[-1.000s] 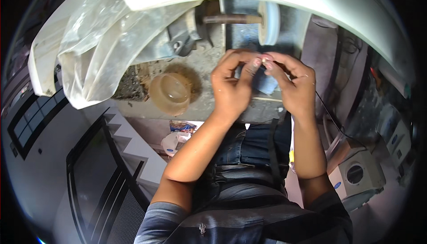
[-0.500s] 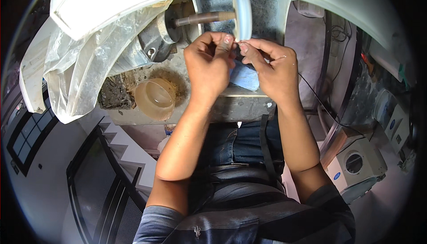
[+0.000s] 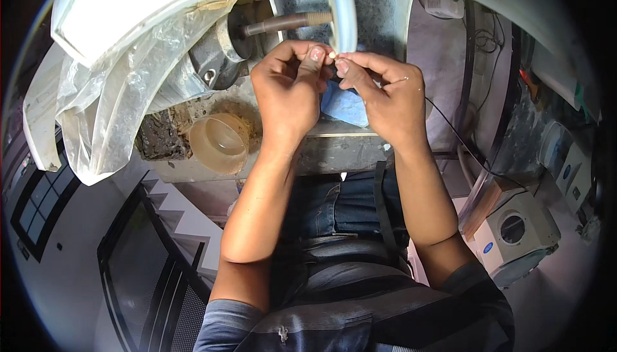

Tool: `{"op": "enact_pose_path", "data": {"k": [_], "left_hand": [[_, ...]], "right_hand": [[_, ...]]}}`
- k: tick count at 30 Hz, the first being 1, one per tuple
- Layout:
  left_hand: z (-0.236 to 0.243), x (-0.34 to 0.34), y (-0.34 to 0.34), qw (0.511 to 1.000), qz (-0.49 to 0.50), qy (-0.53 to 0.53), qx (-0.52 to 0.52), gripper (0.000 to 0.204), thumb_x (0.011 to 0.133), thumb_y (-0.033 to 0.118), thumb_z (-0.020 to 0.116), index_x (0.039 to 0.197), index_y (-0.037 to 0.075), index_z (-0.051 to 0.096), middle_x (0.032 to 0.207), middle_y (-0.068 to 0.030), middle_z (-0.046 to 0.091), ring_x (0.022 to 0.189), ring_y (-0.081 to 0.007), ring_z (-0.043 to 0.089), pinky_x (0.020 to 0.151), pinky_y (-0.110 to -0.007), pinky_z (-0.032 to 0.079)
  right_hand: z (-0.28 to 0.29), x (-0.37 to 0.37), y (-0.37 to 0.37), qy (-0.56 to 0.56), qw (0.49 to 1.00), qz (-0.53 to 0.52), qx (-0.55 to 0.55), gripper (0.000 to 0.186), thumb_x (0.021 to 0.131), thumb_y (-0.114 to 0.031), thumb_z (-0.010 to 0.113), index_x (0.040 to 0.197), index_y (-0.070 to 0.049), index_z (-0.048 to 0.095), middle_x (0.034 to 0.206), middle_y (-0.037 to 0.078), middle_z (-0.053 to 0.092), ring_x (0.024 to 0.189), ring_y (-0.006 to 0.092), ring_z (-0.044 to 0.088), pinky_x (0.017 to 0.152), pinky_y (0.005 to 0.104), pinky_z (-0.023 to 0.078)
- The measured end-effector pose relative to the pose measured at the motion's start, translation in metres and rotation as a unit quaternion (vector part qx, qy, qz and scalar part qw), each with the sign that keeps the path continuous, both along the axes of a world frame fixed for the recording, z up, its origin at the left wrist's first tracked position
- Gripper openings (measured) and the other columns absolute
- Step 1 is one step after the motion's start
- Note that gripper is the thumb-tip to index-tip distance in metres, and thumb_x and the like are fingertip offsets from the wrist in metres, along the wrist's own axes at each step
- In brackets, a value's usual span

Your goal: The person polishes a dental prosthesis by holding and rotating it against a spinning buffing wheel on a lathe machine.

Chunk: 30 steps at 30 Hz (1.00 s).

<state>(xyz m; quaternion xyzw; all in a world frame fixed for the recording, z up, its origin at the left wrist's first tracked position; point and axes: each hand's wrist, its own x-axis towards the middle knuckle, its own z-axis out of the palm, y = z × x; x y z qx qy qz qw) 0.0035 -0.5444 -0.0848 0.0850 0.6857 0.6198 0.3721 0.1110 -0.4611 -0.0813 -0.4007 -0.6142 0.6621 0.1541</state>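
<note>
Both hands meet at the lower edge of a thin pale wheel (image 3: 344,18), which sits on the end of a brown threaded shaft (image 3: 283,23). Between the fingertips is a small cream-coloured piece (image 3: 333,55), mostly covered; its kind cannot be made out. My left hand (image 3: 289,95) pinches it from the left with thumb and index finger. From the other side my right hand (image 3: 395,98) closes thumb and forefinger on it. Whether the piece touches the wheel is hard to tell. A blue cloth (image 3: 346,105) lies just below the hands.
A motor (image 3: 222,56) carries the shaft, partly under clear plastic sheeting (image 3: 106,114). A translucent tub (image 3: 218,143) with liquid stands by dark residue on the bench (image 3: 315,149). A white hood (image 3: 193,5) arches overhead. To the right are a black cable (image 3: 456,135) and a beige machine (image 3: 514,233).
The whole scene has shifted slightly left in the view. The cream piece shows more between my fingertips; both hands keep their pinch beside the wheel.
</note>
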Motion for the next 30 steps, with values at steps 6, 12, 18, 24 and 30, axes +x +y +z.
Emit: {"op": "enact_pose_path", "data": {"k": [6, 12, 18, 24, 30], "left_hand": [[-0.005, -0.001, 0.003, 1.000, -0.006, -0.006, -0.015, 0.011, 0.092, 0.005, 0.061, 0.085, -0.004, 0.065, 0.074, -0.0059, 0.066, 0.062, -0.0088, 0.058, 0.052, -0.022, 0.044], [-0.002, 0.009, -0.002, 0.998, 0.019, -0.027, 0.051, 0.010, 0.092, 0.001, 0.060, 0.093, -0.008, 0.064, 0.079, -0.0118, 0.068, 0.064, -0.0135, 0.063, 0.059, -0.025, 0.052], [0.001, 0.024, -0.012, 0.993, 0.049, -0.058, 0.093, 0.013, 0.092, -0.001, 0.057, 0.100, -0.010, 0.062, 0.091, -0.0204, 0.068, 0.074, -0.0221, 0.067, 0.065, -0.035, 0.059], [-0.001, 0.029, -0.012, 0.982, 0.090, -0.098, 0.134, 0.010, 0.092, -0.002, 0.057, 0.098, -0.010, 0.062, 0.090, -0.0197, 0.068, 0.073, -0.0224, 0.067, 0.068, -0.036, 0.059], [-0.002, 0.015, -0.004, 0.997, 0.017, -0.013, 0.073, 0.007, 0.089, -0.002, 0.062, 0.093, -0.006, 0.066, 0.080, -0.0102, 0.068, 0.067, -0.0122, 0.062, 0.061, -0.023, 0.050]], "right_hand": [[-0.006, 0.000, 0.006, 0.012, 1.000, 0.000, -0.007, 0.018, 0.088, -0.012, 0.068, 0.099, 0.002, 0.071, 0.081, 0.009, 0.071, 0.067, 0.0120, 0.066, 0.060, 0.0229, 0.051], [-0.009, 0.004, 0.011, -0.002, 1.000, 0.022, -0.005, 0.017, 0.087, -0.013, 0.069, 0.095, 0.002, 0.071, 0.075, 0.007, 0.071, 0.066, 0.0103, 0.065, 0.059, 0.0219, 0.049], [-0.009, 0.003, 0.014, 0.020, 1.000, 0.011, -0.022, 0.017, 0.086, -0.014, 0.071, 0.093, 0.002, 0.072, 0.070, 0.002, 0.068, 0.063, 0.0026, 0.056, 0.057, 0.0191, 0.044], [-0.011, 0.005, 0.011, 0.018, 1.000, 0.007, -0.025, 0.019, 0.087, -0.016, 0.071, 0.095, 0.001, 0.072, 0.074, 0.004, 0.069, 0.064, 0.0044, 0.058, 0.059, 0.0193, 0.045], [-0.006, 0.007, 0.009, 0.013, 0.998, -0.037, -0.054, 0.020, 0.087, -0.017, 0.072, 0.096, 0.000, 0.072, 0.075, 0.004, 0.069, 0.066, 0.0058, 0.059, 0.060, 0.0194, 0.046]]}}
